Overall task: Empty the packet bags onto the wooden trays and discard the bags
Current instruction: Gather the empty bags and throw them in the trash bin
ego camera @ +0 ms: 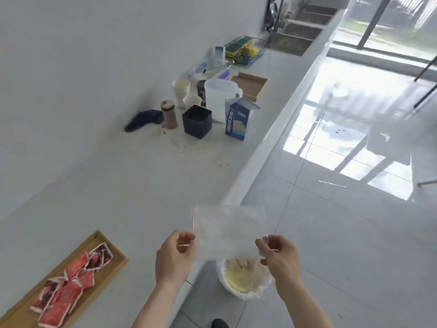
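White tabletop (132, 185) runs along the wall, with shiny floor tiles beside it. Both hands hold one clear, empty bag (228, 229) out flat in the air. The left hand (175, 256) pinches its left edge and the right hand (280, 256) pinches its right edge, so the bag stretches sideways between them. A bin (246, 278) sits on the floor right under the bag, so the drop looks short. Red packets (71, 280) already lie on the wooden tray (111, 266) to the left

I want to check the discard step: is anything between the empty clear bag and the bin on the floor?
Nothing visible: both hands, left hand and right hand, hold the clear bag directly above the open bin.
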A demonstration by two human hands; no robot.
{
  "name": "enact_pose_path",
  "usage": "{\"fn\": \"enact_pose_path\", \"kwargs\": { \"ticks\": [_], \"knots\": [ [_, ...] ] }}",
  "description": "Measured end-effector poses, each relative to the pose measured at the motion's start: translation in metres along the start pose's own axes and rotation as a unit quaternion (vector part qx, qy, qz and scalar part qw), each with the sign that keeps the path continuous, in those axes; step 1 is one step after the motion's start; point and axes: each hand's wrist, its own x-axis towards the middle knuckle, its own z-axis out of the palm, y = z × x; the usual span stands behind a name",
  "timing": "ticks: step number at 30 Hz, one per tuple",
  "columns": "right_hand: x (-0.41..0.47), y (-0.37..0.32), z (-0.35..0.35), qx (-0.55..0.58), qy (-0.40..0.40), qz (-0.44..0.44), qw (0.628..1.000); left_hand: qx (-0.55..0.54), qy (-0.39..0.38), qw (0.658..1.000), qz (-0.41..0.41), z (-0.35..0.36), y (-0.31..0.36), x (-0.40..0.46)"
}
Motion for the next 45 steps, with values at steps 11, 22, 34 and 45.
{"fn": "enact_pose_path", "kwargs": {
  "ticks": [11,22,34,45],
  "knots": [
    [0.034,0.127,-0.050,-0.006,0.074,0.156,0.985,0.097,-0.129,0.985,-0.064,0.120,-0.057,0.004],
    [0.106,0.229,-0.022,-0.015,0.053,0.234,0.971,0.191,-0.150,0.958,-0.154,0.202,-0.151,0.055],
    [0.228,0.290,0.022,-0.095,0.070,0.196,0.974,0.229,-0.171,0.944,-0.164,0.295,-0.223,0.117],
    [0.259,0.306,0.045,-0.160,-0.031,0.136,0.977,0.221,-0.284,0.911,-0.201,0.327,-0.255,0.134]
  ]
}}
